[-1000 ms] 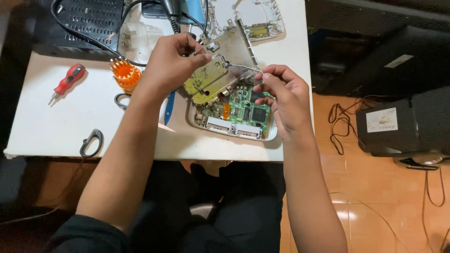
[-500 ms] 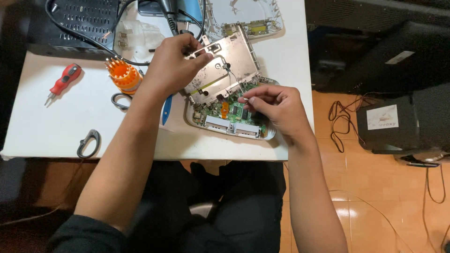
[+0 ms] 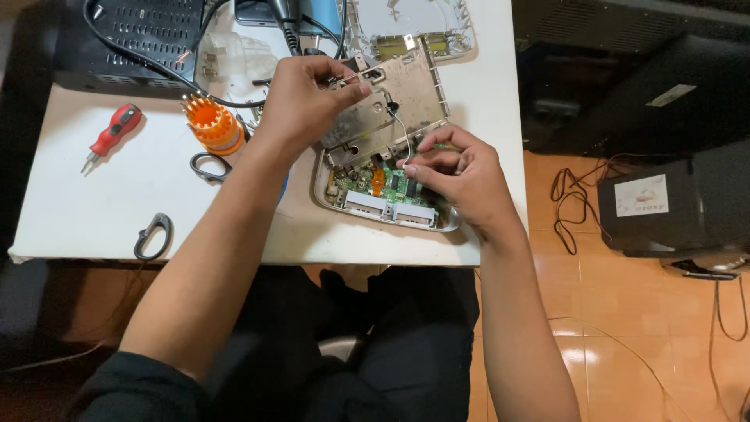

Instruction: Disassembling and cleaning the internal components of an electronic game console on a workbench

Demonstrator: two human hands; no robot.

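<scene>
— What lies closest to the person?

— The front edge of the white desk (image 3: 94,227), with a small grey clip (image 3: 152,235) on it, well to the left of both hands.

— And the right hand?

— The right hand (image 3: 457,176) rests on an opened grey device shell (image 3: 391,215). Its fingers are pressed together over the green circuit board (image 3: 375,184) inside; I cannot tell whether they pinch anything.

— The left hand?

— The left hand (image 3: 305,98), just beyond and left of the right hand, pinches the upper left corner of a metal shield plate (image 3: 402,98), holding it tilted up above the board. A thin wire (image 3: 402,129) runs from the plate toward the right fingers.

— What is around them?

— Left of the left hand: scissors (image 3: 205,166), an orange bit holder (image 3: 212,125), and farther out a red screwdriver (image 3: 113,133). Beyond the hands lie a white cover (image 3: 461,23) and a black box (image 3: 133,39).
</scene>
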